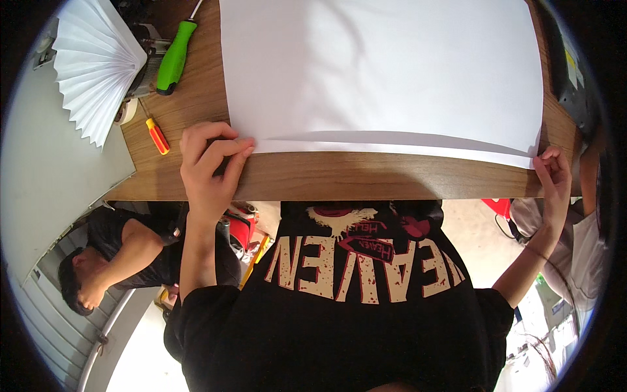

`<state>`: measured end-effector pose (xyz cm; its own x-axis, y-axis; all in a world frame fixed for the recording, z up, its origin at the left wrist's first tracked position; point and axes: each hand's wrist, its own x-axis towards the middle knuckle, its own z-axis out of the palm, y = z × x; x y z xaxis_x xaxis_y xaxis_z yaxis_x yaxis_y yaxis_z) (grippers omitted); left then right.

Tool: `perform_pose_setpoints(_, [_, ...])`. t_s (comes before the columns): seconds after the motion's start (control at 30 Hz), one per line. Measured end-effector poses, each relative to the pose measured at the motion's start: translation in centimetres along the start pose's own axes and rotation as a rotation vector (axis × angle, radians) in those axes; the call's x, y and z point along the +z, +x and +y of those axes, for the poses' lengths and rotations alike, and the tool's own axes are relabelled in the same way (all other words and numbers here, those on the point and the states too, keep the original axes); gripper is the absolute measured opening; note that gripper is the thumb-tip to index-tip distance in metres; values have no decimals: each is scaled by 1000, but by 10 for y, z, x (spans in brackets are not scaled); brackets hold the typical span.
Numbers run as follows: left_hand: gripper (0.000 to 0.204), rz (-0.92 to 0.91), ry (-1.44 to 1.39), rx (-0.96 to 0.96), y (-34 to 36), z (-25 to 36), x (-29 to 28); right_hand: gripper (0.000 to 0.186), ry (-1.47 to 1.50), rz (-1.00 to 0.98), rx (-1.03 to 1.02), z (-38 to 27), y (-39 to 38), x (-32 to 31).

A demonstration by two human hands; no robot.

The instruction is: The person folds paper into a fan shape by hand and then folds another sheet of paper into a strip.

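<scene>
A large white sheet of paper lies on the wooden table, its near edge turned up in a narrow folded strip. At the strip's left end, my left hand pinches the paper corner between thumb and fingers. My right hand pinches the opposite corner at the right end. The strip stands slightly raised between them and casts a shadow band on the sheet. A pleated white paper fan rests at the far left.
On the table left of the sheet lie a green-handled screwdriver and a small red and yellow screwdriver. A roll of tape sits by the fan. A dark device stands at the right edge. Another person sits at lower left.
</scene>
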<state>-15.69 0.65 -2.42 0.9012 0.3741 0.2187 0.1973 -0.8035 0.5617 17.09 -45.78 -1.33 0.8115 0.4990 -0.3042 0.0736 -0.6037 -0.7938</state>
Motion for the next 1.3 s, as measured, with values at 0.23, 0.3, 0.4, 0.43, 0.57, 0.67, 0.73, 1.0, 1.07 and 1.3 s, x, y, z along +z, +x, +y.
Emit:
perform_pose_setpoints(0.23, [32,-70,248,202,-3,16,0,14,-130,148,-39,-23,-5,27])
perform_pose_setpoints(0.3, [37,-156,309,377,-1,21,-2,13,-231,165,-105,-28,-7,33])
perform_pose_setpoints(0.4, [39,-172,319,455,2,17,-4,12,-240,223,-199,-30,-12,43])
perform_pose_setpoints(0.43, [37,-169,320,461,1,17,-4,12,-247,252,-246,-31,-14,47])
perform_pose_setpoints(0.57, [41,-225,513,374,-2,51,-4,13,-515,461,-459,-23,-20,70])
perform_pose_setpoints(0.67, [45,-268,658,248,-7,70,-3,16,-600,538,-480,-28,-25,77])
perform_pose_setpoints(0.73, [47,-293,767,287,-12,80,-3,19,-693,610,-509,-26,-28,77])
perform_pose_setpoints(1.0, [51,-332,763,157,-21,88,3,33,-1018,598,-521,-27,-44,80])
perform_pose_setpoints(1.07, [52,-339,771,157,-23,88,5,37,-1085,562,-507,-28,-50,80])
perform_pose_setpoints(1.3, [69,-344,769,122,-26,91,11,44,-1179,391,-444,-35,-63,86])
